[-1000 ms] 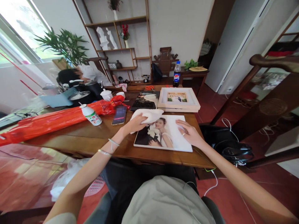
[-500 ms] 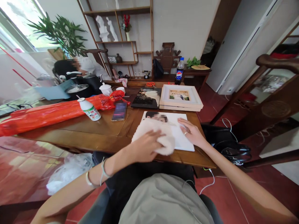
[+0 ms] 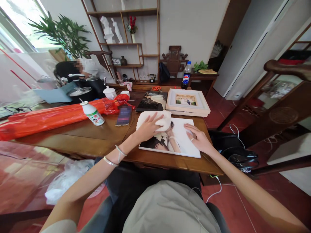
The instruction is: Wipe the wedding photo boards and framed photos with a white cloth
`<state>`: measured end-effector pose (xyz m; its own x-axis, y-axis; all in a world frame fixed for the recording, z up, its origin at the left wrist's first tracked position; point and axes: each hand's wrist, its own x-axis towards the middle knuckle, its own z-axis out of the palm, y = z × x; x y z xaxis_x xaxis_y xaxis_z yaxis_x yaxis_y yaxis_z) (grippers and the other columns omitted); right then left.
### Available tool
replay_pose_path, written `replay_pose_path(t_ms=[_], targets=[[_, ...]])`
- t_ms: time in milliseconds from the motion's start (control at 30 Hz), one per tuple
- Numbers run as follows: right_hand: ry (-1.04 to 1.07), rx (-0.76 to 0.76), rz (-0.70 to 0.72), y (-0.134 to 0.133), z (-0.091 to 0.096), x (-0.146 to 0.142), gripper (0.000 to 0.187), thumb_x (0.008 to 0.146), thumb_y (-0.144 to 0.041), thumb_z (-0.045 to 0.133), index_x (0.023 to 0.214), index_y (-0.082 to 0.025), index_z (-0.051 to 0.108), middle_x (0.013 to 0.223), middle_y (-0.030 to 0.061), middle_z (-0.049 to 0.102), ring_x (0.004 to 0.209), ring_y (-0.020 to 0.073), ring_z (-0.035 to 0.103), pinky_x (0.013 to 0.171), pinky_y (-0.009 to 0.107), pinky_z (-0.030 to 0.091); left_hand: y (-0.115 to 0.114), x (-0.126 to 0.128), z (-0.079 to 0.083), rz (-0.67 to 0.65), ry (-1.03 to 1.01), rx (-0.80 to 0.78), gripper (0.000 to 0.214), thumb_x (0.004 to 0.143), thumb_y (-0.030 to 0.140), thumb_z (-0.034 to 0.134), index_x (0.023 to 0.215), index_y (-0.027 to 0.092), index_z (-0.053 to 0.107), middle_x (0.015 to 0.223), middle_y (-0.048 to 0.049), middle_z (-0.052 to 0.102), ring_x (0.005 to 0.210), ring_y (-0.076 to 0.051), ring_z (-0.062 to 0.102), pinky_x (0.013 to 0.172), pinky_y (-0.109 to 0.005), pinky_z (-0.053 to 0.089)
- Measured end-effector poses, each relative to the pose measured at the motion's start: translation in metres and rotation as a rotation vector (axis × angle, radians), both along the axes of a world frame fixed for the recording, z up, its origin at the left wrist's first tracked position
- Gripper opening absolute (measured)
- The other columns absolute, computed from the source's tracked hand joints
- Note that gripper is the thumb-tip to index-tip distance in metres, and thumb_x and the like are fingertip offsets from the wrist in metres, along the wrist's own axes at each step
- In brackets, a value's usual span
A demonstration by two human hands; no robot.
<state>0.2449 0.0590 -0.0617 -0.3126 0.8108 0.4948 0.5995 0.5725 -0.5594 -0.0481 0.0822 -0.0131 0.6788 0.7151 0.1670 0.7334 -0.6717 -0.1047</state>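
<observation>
On the table's near edge lies a white photo panel (image 3: 179, 132) printed with a picture of people. My left hand (image 3: 149, 126) presses a fluffy white cloth (image 3: 165, 118) onto the panel's upper left part, fingers spread over it and a fold of cloth by the thumb. The cloth covers that corner and hangs a little past its edge. Resting flat on the panel's right side is my right hand (image 3: 198, 137), a ring on one finger, holding nothing.
Behind the panel are a dark photo board (image 3: 152, 101) and a white framed picture (image 3: 187, 102). A phone (image 3: 123, 116), a white bottle with straw (image 3: 92, 113) and a red plastic-wrapped bundle (image 3: 55, 118) lie left. A cola bottle (image 3: 186, 76) stands behind. A person (image 3: 80, 68) sits far left.
My left hand has slid the cloth away from me, from the panel's near left part up to its far left corner, uncovering the lower picture. My right hand stays on the panel.
</observation>
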Motion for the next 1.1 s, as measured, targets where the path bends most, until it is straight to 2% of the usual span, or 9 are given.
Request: replay_pose_path(t_ms=[100,267,367,467,667,767,867,1033,1100], targets=[[0.003,-0.004,0.002,0.000,0.000,0.000,0.034,0.089,-0.025,0.049,0.120,-0.022,0.063,0.129,0.0096,0.062,0.126,0.0244,0.053,0.109,0.049,0.040,-0.025,0.007,-0.003,-0.077,0.051,0.011,0.028,0.095,0.033,0.049,0.112,0.022,0.068,0.155,-0.0035,0.024,0.144,-0.029,0.018,0.114,-0.052,0.022],[-0.001,-0.026,-0.001,-0.002,0.002,-0.001,0.034,0.088,-0.025,0.050,0.119,-0.021,0.064,0.129,0.0104,0.061,0.126,0.0245,0.052,0.110,0.048,0.039,-0.104,0.026,-0.007,-0.144,0.012,0.011,0.022,0.090,0.038,0.057,0.098,0.025,0.074,0.155,-0.0040,0.027,0.142,-0.033,0.023,0.113,-0.054,0.022],[-0.011,-0.023,-0.003,-0.001,0.002,0.000,0.035,0.089,-0.026,0.049,0.121,-0.020,0.063,0.131,0.0118,0.060,0.127,0.0246,0.052,0.110,0.048,0.039,-0.123,0.033,-0.007,-0.174,-0.022,0.023,0.024,0.089,0.040,0.057,0.098,0.025,0.073,0.154,-0.0040,0.029,0.141,-0.034,0.026,0.113,-0.054,0.023],[-0.018,-0.018,0.002,0.000,0.000,0.001,0.035,0.089,-0.026,0.049,0.121,-0.019,0.062,0.131,0.0123,0.060,0.127,0.0248,0.051,0.110,0.048,0.039,-0.100,0.033,-0.004,-0.131,-0.010,0.021,0.023,0.092,0.037,0.054,0.106,0.027,0.070,0.153,-0.0020,0.032,0.140,-0.029,0.029,0.113,-0.052,0.026],[0.003,-0.007,0.009,-0.001,0.002,0.000,0.035,0.089,-0.026,0.049,0.120,-0.019,0.063,0.130,0.0115,0.061,0.126,0.0248,0.052,0.109,0.048,0.039,-0.012,0.032,0.004,-0.019,0.029,0.037,0.031,0.097,0.033,0.046,0.121,0.024,0.062,0.152,-0.0050,0.034,0.140,-0.029,0.029,0.110,-0.051,0.029],[0.002,-0.016,0.009,-0.001,0.003,0.000,0.035,0.089,-0.025,0.049,0.120,-0.019,0.063,0.130,0.0121,0.060,0.127,0.0246,0.052,0.110,0.047,0.039,-0.001,0.045,0.007,-0.036,0.036,0.027,0.032,0.097,0.037,0.044,0.122,0.025,0.061,0.152,-0.0048,0.033,0.139,-0.030,0.030,0.108,-0.054,0.031],[0.009,-0.014,0.018,-0.001,0.003,0.001,0.036,0.087,-0.022,0.050,0.119,-0.020,0.064,0.129,0.0109,0.061,0.126,0.0253,0.052,0.109,0.047,0.039,-0.025,0.064,0.010,-0.064,0.080,0.024,0.033,0.097,0.040,0.044,0.116,0.024,0.065,0.151,-0.0062,0.034,0.138,-0.033,0.030,0.105,-0.057,0.033],[0.023,-0.054,0.060,0.000,0.002,0.004,0.045,0.078,-0.012,0.053,0.120,-0.023,0.064,0.133,0.0077,0.059,0.129,0.0262,0.049,0.110,0.047,0.037,-0.104,0.083,0.011,-0.117,0.082,0.026,0.029,0.094,0.039,0.048,0.108,0.024,0.070,0.148,-0.0095,0.039,0.134,-0.039,0.036,0.101,-0.058,0.038],[0.038,-0.061,0.065,0.000,0.002,0.005,0.047,0.078,-0.011,0.053,0.121,-0.023,0.063,0.134,0.0076,0.058,0.130,0.0256,0.048,0.111,0.047,0.036,-0.125,0.085,0.010,-0.153,0.064,0.051,0.029,0.094,0.038,0.048,0.106,0.025,0.071,0.147,-0.0098,0.041,0.132,-0.040,0.038,0.100,-0.058,0.039]])
